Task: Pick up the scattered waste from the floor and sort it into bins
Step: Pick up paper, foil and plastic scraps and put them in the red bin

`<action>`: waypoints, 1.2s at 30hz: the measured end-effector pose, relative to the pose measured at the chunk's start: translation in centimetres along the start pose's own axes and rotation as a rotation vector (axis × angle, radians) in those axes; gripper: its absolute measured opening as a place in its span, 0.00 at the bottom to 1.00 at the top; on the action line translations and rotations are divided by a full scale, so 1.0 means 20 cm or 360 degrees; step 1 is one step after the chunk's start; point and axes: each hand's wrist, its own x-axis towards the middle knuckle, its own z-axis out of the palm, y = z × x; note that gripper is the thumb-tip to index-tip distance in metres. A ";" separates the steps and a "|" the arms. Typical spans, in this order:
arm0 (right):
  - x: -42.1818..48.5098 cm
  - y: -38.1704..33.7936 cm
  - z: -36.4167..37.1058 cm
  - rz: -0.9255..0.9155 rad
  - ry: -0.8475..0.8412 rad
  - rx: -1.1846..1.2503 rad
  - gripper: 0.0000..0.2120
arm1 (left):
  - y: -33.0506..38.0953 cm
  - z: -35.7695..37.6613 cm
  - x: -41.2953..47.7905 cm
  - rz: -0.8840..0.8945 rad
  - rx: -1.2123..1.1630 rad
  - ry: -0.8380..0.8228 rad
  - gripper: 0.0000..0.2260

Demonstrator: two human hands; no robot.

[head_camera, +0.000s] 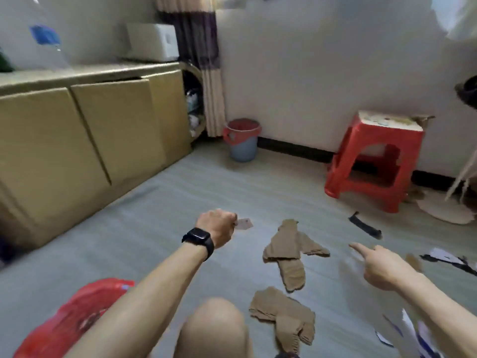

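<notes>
My left hand [219, 226], with a black watch on the wrist, is curled and pinches a small pale scrap of paper [244, 224] above the floor. To the right, my right hand [379, 264] hovers with its index finger stretched out and the other fingers curled, holding nothing. Between the hands lie torn brown cardboard pieces [290, 250], with another cardboard piece [284, 316] nearer my knee. A black strip [365, 226] lies on the floor beyond my right hand. Black and white paper scraps [447, 259] lie at the right edge. A blue bin with a red liner [242, 140] stands by the far wall.
A red plastic bag [77, 319] lies at the lower left beside my arm. A red stool [374, 161] stands at the right wall, with cardboard on top. Large cardboard boxes [90, 140] line the left side. More paper bits [410, 329] lie at the lower right.
</notes>
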 end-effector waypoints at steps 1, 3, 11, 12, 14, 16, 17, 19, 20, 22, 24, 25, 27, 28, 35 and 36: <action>0.06 -0.17 -0.05 -0.0102 0.0011 -0.0068 0.34 | -0.22 -0.02 -0.12 -0.0169 -0.0028 0.0001 0.09; 0.11 -0.42 -0.13 -0.0213 0.0050 -0.0146 0.29 | -0.53 -0.03 -0.32 -0.0419 -0.0059 -0.0001 0.08; 0.00 -1.32 -0.12 -0.0806 0.0259 -0.0209 0.26 | -1.15 0.13 -1.19 -0.1207 0.0000 -0.0184 0.07; -0.02 -1.39 -0.10 -0.0873 0.0254 -0.0215 0.27 | -1.17 0.16 -1.25 -0.1239 0.0007 -0.0221 0.08; -0.05 -1.54 -0.06 -0.0967 0.0247 -0.0199 0.27 | -1.20 0.22 -1.33 -0.1286 -0.0006 -0.0254 0.09; -0.06 -1.64 -0.02 -0.1022 0.0237 -0.0176 0.26 | -1.20 0.27 -1.37 -0.1311 -0.0031 -0.0316 0.11; -0.07 -1.69 0.01 -0.1043 0.0216 -0.0161 0.27 | -1.20 0.30 -1.39 -0.1303 -0.0042 -0.0363 0.12; -0.07 -1.74 0.05 -0.1078 0.0188 -0.0119 0.28 | -1.17 0.35 -1.40 -0.1261 -0.0092 -0.0456 0.14; -0.08 -1.77 0.07 -0.1094 0.0177 -0.0101 0.27 | -1.16 0.36 -1.39 -0.1241 -0.0124 -0.0479 0.15; -0.08 -1.80 0.09 -0.1115 0.0185 -0.0098 0.26 | -1.16 0.38 -1.36 -0.1210 -0.0205 -0.0464 0.15; -0.08 -1.81 0.11 -0.1128 0.0204 -0.0104 0.27 | -1.15 0.37 -1.31 -0.1167 -0.0270 -0.0430 0.15; -0.08 -1.80 0.12 -0.1122 0.0188 -0.0106 0.28 | -1.13 0.37 -1.27 -0.1134 -0.0299 -0.0413 0.16; -0.07 -1.78 0.14 -0.1103 0.0169 -0.0094 0.28 | -1.10 0.35 -1.19 -0.1067 -0.0373 -0.0407 0.16; -0.07 -1.75 0.14 -0.1086 0.0161 -0.0086 0.28 | -1.07 0.35 -1.14 -0.1033 -0.0399 -0.0424 0.16; -0.06 -1.59 -0.06 -0.1030 0.0129 0.0230 0.28 | -0.89 0.19 -0.75 -0.0954 -0.0630 -0.0453 0.19; -0.06 -1.54 -0.12 -0.1011 0.0159 0.0334 0.26 | -0.84 0.15 -0.66 -0.0890 -0.0726 -0.0410 0.21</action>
